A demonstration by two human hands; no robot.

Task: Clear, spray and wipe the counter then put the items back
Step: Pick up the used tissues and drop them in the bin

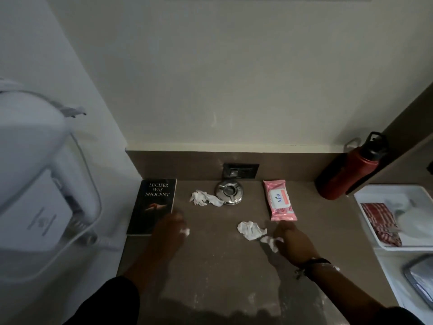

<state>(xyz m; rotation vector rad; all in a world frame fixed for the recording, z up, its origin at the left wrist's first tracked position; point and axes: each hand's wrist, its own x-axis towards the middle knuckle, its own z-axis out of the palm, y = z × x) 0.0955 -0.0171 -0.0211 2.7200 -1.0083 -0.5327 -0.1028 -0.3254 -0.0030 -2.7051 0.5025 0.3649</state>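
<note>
On the brown counter (210,266) lie a black book (152,205) at the left, a crumpled tissue (206,198) beside a metal ashtray (229,192), a pink wipes pack (280,200) and another crumpled tissue (250,229) in the middle. My left hand (169,231) rests by the book's lower right corner with a small white tissue scrap at its fingers. My right hand (291,240) is below the wipes pack, its fingers pinching a white tissue piece (270,242) against the counter. White dust streaks mark the near counter.
A red bottle (349,170) with a black cap stands at the back right corner. A white tray (365,195) holding a red striped cloth sits to the right. A white wall-mounted device (35,184) with a cord hangs at the left. A wall socket (241,171) sits behind the ashtray.
</note>
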